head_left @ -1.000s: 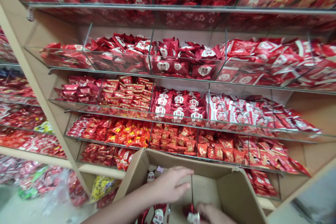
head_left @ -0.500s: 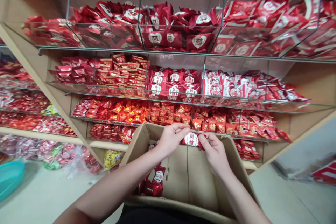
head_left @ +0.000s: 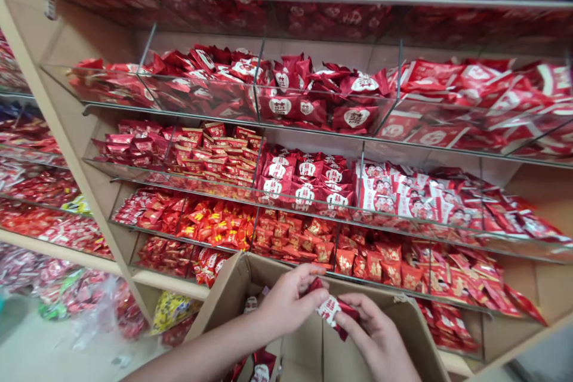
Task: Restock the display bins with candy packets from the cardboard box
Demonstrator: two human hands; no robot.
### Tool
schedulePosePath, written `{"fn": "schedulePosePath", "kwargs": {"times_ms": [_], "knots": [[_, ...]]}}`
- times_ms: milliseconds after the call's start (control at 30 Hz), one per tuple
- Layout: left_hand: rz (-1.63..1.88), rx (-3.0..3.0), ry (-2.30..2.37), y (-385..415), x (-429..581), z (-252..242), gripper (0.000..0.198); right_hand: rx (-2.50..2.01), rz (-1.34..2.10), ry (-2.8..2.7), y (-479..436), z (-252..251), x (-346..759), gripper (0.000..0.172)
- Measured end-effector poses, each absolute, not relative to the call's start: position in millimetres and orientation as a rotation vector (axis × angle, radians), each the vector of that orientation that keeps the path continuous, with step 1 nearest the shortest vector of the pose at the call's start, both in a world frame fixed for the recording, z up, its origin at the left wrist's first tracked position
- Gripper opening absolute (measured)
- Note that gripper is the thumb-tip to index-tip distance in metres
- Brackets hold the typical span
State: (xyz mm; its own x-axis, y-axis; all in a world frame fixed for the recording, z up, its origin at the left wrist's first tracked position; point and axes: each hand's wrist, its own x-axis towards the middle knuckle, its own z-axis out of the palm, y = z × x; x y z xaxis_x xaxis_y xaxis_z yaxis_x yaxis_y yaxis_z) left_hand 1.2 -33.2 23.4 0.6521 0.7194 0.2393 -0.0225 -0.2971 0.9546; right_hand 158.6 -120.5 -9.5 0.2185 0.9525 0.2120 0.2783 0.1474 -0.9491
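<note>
A small red candy packet (head_left: 329,309) with a white label and dark lettering is held between both hands, tilted down to the right. Its upper left end is pinched by my left hand (head_left: 290,298), thumb along the edge. At the lower right end, my right hand (head_left: 369,328) grips it between thumb and fingers. Both hands are above an open cardboard box (head_left: 308,358). Inside the box, at its left, lie several red packets (head_left: 263,364), partly hidden by my left forearm.
Shelves with clear dividers rise in front, filled with red packets. Matching packets (head_left: 304,179) with white labels sit in a middle-shelf compartment. A shelf edge (head_left: 313,212) runs just beyond the box. Plastic bags (head_left: 89,298) and a yellow bag (head_left: 172,310) lie at lower left.
The view has tilted up, so shelves and hands appear lower in the picture. The packet has turned from nearly level to slanting, still between both hands.
</note>
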Motion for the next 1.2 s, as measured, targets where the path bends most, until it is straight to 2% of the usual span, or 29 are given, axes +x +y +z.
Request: {"fn": "schedulePosePath", "kwargs": {"times_ms": [67,167,233,333,467,700,900,967,1033,1133,1200], "knots": [[1.083,2.091,0.530,-17.3,-10.3,55.4,0.026,-1.408,0.561,-1.371,-114.6,24.4,168.8,0.026],[1.645,2.442,0.474,25.4,-22.2,110.0,0.025,-1.466,0.092,-1.455,-83.1,94.1,180.3,0.026],[1.762,2.609,0.546,58.7,-21.0,138.2,0.028,-1.475,-0.132,-1.577,-46.9,137.9,182.3,0.022],[1.547,2.890,0.754,99.4,-7.6,159.1,0.036,-1.577,-0.376,-1.716,14.6,178.6,180.0,0.019],[1.147,3.123,0.959,122.4,8.7,162.9,0.042,-1.706,-0.481,-1.918,66.9,186.8,178.3,0.022],[1.049,3.163,0.979,121.7,10.0,171.9,0.026,-1.719,-0.613,-2.016,77.7,175.5,174.5,0.022],[0.999,3.148,0.987,122.5,16.2,180.7,0.022,-1.630,-0.608,-2.014,56.5,183.5,172.0,0.023],[1.045,3.157,0.915,115.5,10.9,181.2,0.024,-1.418,-0.577,-1.995,26.0,173.8,168.7,0.022],[1.238,3.122,0.744,99.7,1.0,174.8,0.028,-1.210,-0.463,-2.031,-10.8,140.7,159.8,0.020],[1.479,2.950,0.262,60.1,-12.8,143.0,0.027,-1.251,-0.117,-2.248,-53.7,44.3,135.4,0.019],[1.243,2.928,-0.038,30.2,-14.5,106.4,0.029,-1.338,0.163,-2.286,-65.0,-29.6,118.4,0.014]]}}
